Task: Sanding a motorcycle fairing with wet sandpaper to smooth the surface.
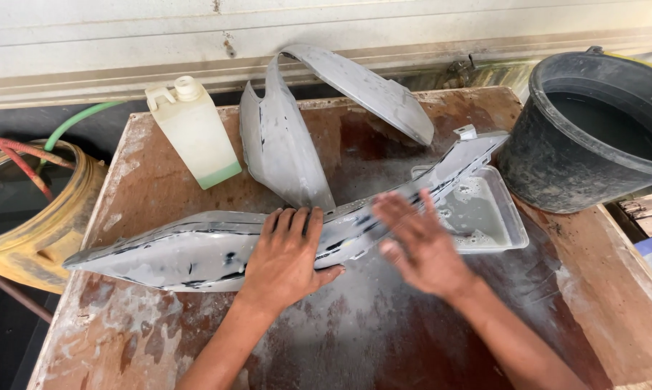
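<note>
A long grey plastic body panel (196, 249), wet and streaked with black, lies across a stained wooden table (383, 332). My left hand (288, 253) presses flat on the panel's middle, fingers spread. My right hand (420, 242) is blurred, flat on the panel's right part, fingers apart; whether something thin lies under the palm is hidden. The panel's right end rests over a shallow clear tray (510, 224) of cloudy water.
A second curved grey panel (290, 144) stands behind. A white plastic bottle (196, 133) with green liquid sits at the back left. A black bucket (564, 159) of water stands at the right; a yellow drum (33, 238) with hoses stands left of the table.
</note>
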